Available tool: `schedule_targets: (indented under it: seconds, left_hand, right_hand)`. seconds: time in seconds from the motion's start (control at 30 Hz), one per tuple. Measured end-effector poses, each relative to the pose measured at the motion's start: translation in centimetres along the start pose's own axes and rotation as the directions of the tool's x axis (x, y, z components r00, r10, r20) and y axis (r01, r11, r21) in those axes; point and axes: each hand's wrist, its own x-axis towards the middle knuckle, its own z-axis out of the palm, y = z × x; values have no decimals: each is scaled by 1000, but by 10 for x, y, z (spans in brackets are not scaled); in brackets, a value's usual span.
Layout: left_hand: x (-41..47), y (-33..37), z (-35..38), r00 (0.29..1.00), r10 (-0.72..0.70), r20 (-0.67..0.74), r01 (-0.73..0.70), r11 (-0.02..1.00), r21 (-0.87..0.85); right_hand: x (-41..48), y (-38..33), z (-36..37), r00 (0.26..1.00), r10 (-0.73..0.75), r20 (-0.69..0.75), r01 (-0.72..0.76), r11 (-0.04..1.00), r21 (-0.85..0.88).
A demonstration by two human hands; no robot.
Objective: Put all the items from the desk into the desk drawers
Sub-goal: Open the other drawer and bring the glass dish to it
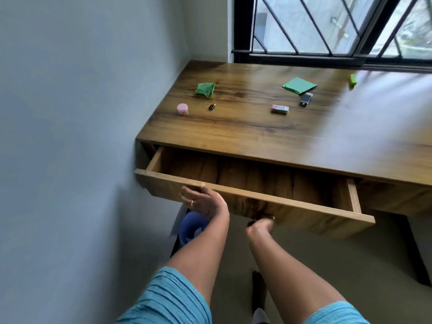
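Wooden drawer [304, 212] standing pulled open under the desk [257, 134], left hand [203, 201] resting at its front's top edge, fingers spread apart, right hand [260, 224] reaching beneath its lower edge, fingers hidden, grip unclear, pink jar [182, 108], USB stick [306, 99] lying on the desktop.

Desk [257, 134] — pink jar [182, 108], black capsule [211, 106], green wad [205, 89], green square [299, 85], flash drive [306, 99], small box [280, 109].
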Motion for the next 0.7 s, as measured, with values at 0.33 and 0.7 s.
schedule_targets:
  seconds: [0.33,0.7]
  left_hand:
    - [-10,28,-54,410,114,905,-911,86,402]
    - [-32,15,-114,433,159,887,-896,-36,444]
  right_hand:
    - [-67,7,-14,492,-748,446,498,-179,-849]
    - [-98,20,-67,471,-402,785,413,-686,-599]
